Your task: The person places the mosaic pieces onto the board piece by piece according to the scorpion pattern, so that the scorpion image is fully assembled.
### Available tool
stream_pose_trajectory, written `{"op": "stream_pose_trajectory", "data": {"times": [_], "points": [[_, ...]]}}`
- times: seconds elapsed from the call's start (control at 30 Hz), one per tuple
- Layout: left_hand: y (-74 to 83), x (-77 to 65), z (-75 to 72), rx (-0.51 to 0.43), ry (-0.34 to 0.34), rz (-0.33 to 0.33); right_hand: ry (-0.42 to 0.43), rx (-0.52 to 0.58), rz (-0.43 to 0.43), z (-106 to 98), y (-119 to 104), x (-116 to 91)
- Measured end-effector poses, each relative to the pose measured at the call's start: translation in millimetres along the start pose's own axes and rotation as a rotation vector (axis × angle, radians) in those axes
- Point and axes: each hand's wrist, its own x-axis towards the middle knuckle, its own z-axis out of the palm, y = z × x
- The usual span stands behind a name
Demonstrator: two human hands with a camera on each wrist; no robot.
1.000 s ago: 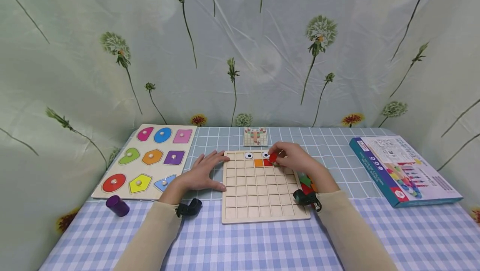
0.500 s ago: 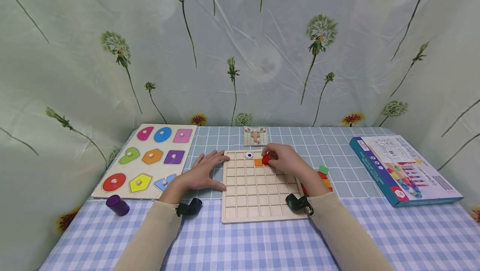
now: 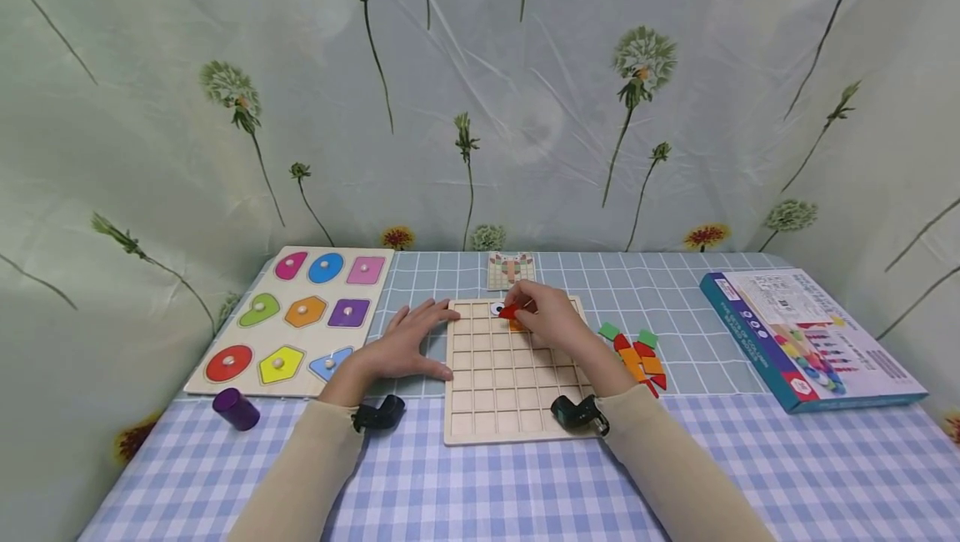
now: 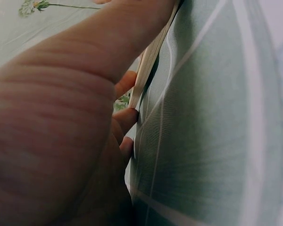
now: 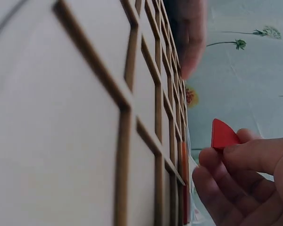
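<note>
A wooden grid board [image 3: 483,396] lies in front of me in the head view. My right hand [image 3: 557,321] pinches a small red quarter-round tile [image 5: 223,135] between thumb and fingertips, over the board's upper rows. By that tile are an eye tile [image 3: 496,308] and an orange square tile [image 3: 517,326] set in the grid; the hand hides the cells to their right. My left hand [image 3: 405,348] spreads its fingers along the board's left edge, with fingertips at the rim in the left wrist view. Several loose red, orange and green tiles [image 3: 632,363] lie to the right of the board.
Behind the board is a small pattern card [image 3: 511,273]. A knobbed shape puzzle [image 3: 281,288] lies at left, with a purple cylinder [image 3: 236,409] before it. A flat toy box [image 3: 810,338] lies at right.
My right hand has moved left over the board with the red tile, from beside the right eye tile toward the left one. More loose tiles show. My left hand has stayed put.
</note>
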Motion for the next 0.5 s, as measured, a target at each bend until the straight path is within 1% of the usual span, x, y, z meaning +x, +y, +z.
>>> {"op": "stream_pose_trajectory", "data": {"times": [0.27,0.5], "points": [[-0.9,-0.8,-0.1,-0.003,-0.002,-0.007,0.005,-0.001,-0.018,8.6,4.5,1.2],[-0.7,0.8,-0.1,0.004,-0.007,-0.012,0.012,0.017,-0.017,13.6,10.9,0.6]]}}
